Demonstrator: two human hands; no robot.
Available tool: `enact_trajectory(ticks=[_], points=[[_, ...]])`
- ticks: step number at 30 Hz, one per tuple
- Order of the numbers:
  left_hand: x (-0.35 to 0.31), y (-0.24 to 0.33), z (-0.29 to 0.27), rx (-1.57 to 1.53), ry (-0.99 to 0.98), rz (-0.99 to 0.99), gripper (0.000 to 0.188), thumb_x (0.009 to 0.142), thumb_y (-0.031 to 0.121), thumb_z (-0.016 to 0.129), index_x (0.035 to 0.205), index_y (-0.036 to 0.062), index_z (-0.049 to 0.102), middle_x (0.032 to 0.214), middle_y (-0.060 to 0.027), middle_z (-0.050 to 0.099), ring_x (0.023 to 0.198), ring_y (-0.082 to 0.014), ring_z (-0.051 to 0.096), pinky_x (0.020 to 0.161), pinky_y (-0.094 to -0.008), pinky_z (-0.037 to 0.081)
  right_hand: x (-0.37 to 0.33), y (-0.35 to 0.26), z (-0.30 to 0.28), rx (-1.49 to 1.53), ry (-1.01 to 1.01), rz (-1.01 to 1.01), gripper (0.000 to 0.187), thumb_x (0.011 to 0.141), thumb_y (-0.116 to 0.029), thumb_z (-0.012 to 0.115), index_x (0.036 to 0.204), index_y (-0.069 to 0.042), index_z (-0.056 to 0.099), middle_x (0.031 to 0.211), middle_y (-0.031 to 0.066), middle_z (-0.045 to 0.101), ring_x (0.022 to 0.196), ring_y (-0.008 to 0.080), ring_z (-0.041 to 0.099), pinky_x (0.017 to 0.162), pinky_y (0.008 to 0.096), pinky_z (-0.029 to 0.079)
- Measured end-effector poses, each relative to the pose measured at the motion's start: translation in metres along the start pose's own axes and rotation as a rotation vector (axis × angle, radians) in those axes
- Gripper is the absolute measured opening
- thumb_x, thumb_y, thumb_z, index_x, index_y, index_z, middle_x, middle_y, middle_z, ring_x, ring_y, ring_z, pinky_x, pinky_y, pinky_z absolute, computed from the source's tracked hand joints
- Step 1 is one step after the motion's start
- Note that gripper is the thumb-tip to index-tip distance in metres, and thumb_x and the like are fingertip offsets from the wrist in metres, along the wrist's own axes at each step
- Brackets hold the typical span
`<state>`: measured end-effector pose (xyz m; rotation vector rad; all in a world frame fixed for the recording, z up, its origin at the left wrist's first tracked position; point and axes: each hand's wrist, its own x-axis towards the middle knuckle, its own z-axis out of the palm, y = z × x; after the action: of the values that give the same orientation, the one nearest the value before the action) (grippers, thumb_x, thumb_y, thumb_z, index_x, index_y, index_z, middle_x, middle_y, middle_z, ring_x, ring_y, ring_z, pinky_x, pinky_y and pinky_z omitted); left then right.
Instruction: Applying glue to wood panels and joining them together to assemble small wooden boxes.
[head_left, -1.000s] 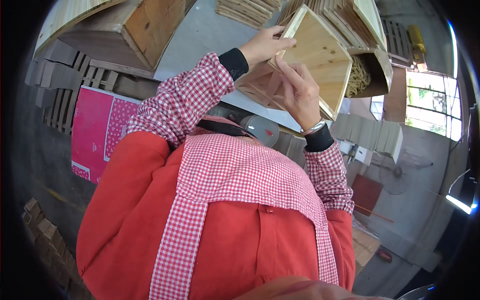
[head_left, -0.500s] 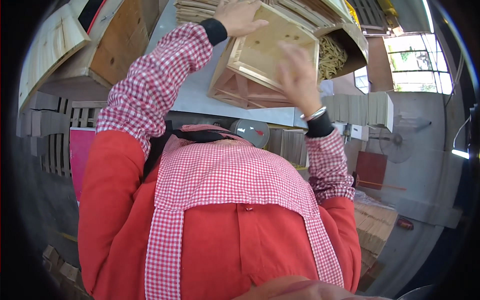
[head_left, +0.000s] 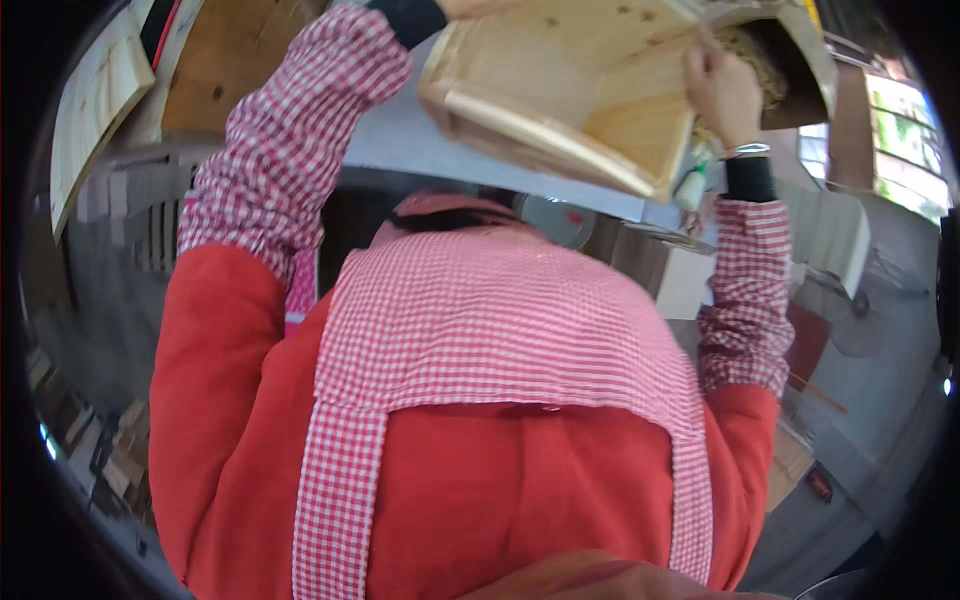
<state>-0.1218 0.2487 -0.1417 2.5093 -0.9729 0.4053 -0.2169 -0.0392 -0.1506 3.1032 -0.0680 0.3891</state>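
Observation:
A pale wooden box (head_left: 570, 130) with an open face lies tilted on the worktable in front of me, slightly blurred. My right hand (head_left: 728, 95) is closed at its right wall, fingers curled on the upper right edge. At the top rim of the picture my left hand (head_left: 478, 8) reaches over the box's far left side. Its fingers are cut off by the frame, so their grip is hidden. Just beyond my right hand stands a container (head_left: 805, 75) holding small tan pieces, partly hidden by that hand.
A small white bottle with a green top (head_left: 690, 187) is beside the box's near right corner. Wooden panels (head_left: 95, 110) stand at the far left. Below the table's grey edge (head_left: 480, 172) sits a round lidded bucket (head_left: 558, 220). Scrap wood (head_left: 125, 450) lies at lower left.
The box has turned, its near side now slanting down to the right. My right hand has moved right, from over the box's opening to its right wall, and closed. My view has shifted.

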Motion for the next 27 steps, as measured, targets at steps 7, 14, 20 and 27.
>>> enact_trajectory(ticks=[7, 14, 20, 27], points=[[0.001, -0.040, 0.039, -0.225, 0.073, -0.066, 0.039, 0.081, 0.025, 0.063, 0.108, -0.0021, 0.059, 0.106, -0.0176, 0.063, 0.097, -0.0315, 0.063, 0.083, -0.0419, 0.049, 0.006, -0.004, 0.003, 0.186, -0.028, -0.055, 0.038, 0.093, -0.035, 0.050, 0.115, -0.006, 0.063, 0.078, 0.0218, 0.066, 0.076, 0.0397, 0.065, 0.066, 0.0453, 0.050], [-0.046, -0.018, -0.006, -1.292, -0.383, -0.601, 0.044, 0.077, 0.011, 0.066, 0.114, -0.0113, 0.056, 0.104, -0.0208, 0.064, 0.093, -0.0252, 0.064, 0.080, -0.0352, 0.052, 0.003, 0.005, 0.019, 0.416, 0.104, -0.142, 0.048, 0.094, -0.038, 0.053, 0.124, -0.001, 0.057, 0.089, 0.0218, 0.067, 0.082, 0.0324, 0.067, 0.072, 0.0361, 0.050], [-0.053, -0.017, -0.028, -1.014, -0.373, -0.824, 0.036, 0.068, 0.000, 0.059, 0.102, -0.0100, 0.060, 0.088, -0.0151, 0.063, 0.077, -0.0220, 0.063, 0.066, -0.0359, 0.052, 0.009, 0.003, 0.015, 0.645, 0.307, -0.243, 0.051, 0.095, -0.038, 0.052, 0.126, 0.002, 0.055, 0.096, 0.0174, 0.070, 0.085, 0.0261, 0.067, 0.077, 0.0328, 0.050], [-0.153, 0.002, -0.087, -0.967, -0.172, -0.967, 0.020, 0.066, -0.002, 0.058, 0.085, -0.0061, 0.062, 0.072, -0.0085, 0.061, 0.059, -0.0158, 0.057, 0.053, -0.0291, 0.047, 0.030, -0.029, 0.013, 0.899, 0.413, -0.605, 0.043, 0.100, -0.034, 0.044, 0.125, -0.001, 0.054, 0.099, 0.0123, 0.066, 0.092, 0.0198, 0.065, 0.081, 0.0293, 0.050]])
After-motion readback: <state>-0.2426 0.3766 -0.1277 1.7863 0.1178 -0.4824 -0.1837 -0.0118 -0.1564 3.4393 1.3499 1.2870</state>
